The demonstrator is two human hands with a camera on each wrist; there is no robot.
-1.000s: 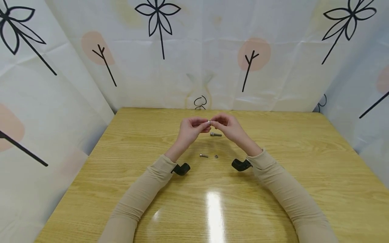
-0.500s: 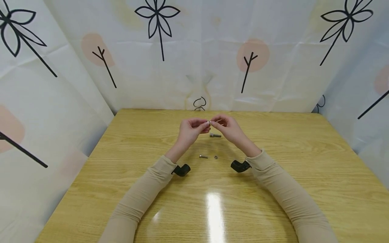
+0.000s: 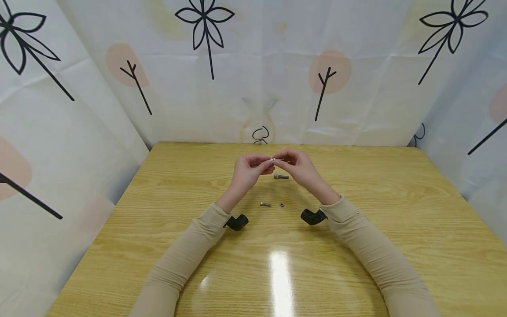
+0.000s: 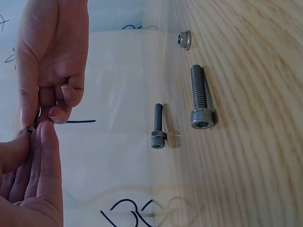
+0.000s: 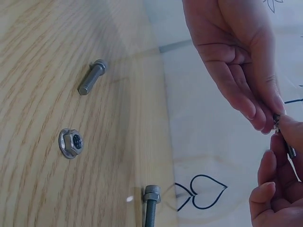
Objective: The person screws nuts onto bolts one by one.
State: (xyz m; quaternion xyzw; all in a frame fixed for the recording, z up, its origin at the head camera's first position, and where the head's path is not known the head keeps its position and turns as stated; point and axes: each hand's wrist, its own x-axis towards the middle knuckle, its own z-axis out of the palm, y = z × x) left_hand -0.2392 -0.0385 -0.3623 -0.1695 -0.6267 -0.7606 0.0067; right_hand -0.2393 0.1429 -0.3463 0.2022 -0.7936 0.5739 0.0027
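Observation:
My left hand (image 3: 246,171) and right hand (image 3: 302,167) meet fingertip to fingertip above the far part of the table. Between them is a small metal bolt (image 5: 290,150); its threaded shank points into the right hand. In the right wrist view the left hand (image 5: 236,56) pinches the end by its head, while the right hand's thumb and fingers (image 5: 279,150) pinch it just beside. Fingertips cover much of it, and I cannot tell whether a nut sits on it. Beneath the hands lies a bolt (image 3: 281,176) with a nut near its head.
Closer to me, a socket-head bolt (image 3: 265,204) and a flange nut (image 3: 281,205) lie on the wooden table (image 3: 190,273). Black wrist devices (image 3: 236,222) hang under both sleeves. A patterned white curtain (image 3: 229,105) stands behind the table.
The right hand's fingertips have shifted slightly at the bolt, and a thin shank now shows between its fingers. The left hand and the things on the table stay put.

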